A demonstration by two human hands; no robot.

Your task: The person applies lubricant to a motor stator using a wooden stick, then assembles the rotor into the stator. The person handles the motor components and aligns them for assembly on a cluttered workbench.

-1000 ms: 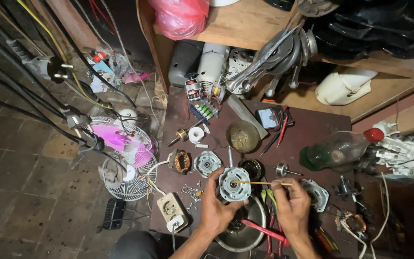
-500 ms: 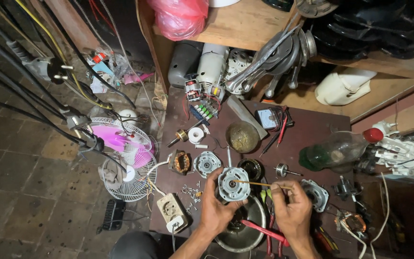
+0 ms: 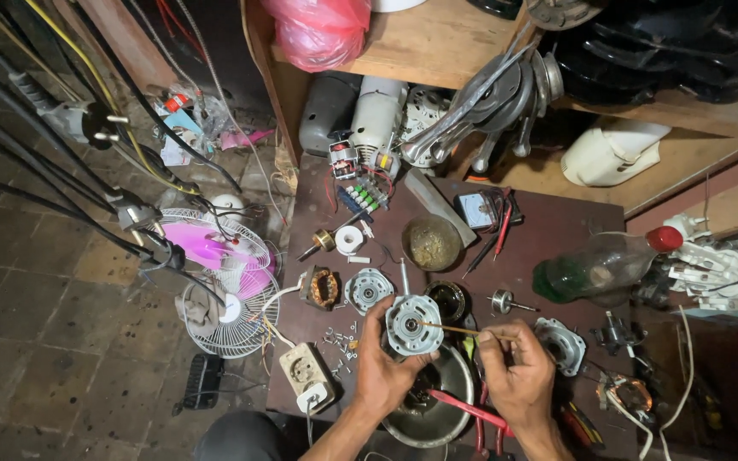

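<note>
Near edge of the bench (image 3: 557, 230): left hand (image 3: 382, 376) was wrapped around a round silver motor housing (image 3: 412, 324), holding it up from below. Right hand (image 3: 518, 371) was pinched shut on a thin stick (image 3: 450, 329), its tip poking at the housing's centre hole. Under both hands sat a metal bowl (image 3: 437, 414) with red-handled pliers (image 3: 471, 410) lying across it. Just left were loose screws (image 3: 339, 341) and a white wall socket (image 3: 305, 371) at the near left corner. Further in, a copper-wound stator (image 3: 322, 288) and another silver end cap (image 3: 369, 288). Toward the far edge, a dull brass bowl (image 3: 431, 242), and a green-tinted plastic bottle (image 3: 604, 265) lay by the right edge.
</note>
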